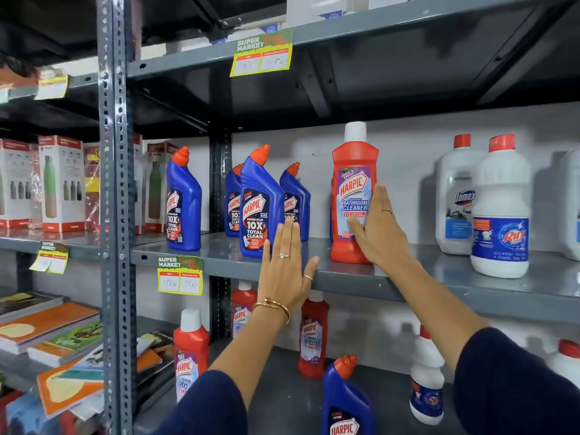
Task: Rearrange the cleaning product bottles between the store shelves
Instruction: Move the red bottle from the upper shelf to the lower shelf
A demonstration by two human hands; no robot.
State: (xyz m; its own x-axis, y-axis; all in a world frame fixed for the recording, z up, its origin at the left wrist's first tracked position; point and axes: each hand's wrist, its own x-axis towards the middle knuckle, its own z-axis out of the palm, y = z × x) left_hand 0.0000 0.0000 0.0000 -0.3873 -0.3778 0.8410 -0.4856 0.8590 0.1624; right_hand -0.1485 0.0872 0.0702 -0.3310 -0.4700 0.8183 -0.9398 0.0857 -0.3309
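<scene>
Placing step: right hand [381, 229], fingers straight, presses the red bottle [351, 171]; left hand [287, 271] spread flat alongside. Next, likely: nudge it straight.

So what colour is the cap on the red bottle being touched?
The cap of the red bottle is white; head view shows it best.

Blue bottles [260, 202]: five. Red bottles [351, 171]: four. White bottles [500, 208]: five.

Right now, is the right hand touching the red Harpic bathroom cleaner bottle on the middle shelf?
Touching. In the head view the right hand lies against the red bottle, thumb across its label, with no gap showing.
</scene>
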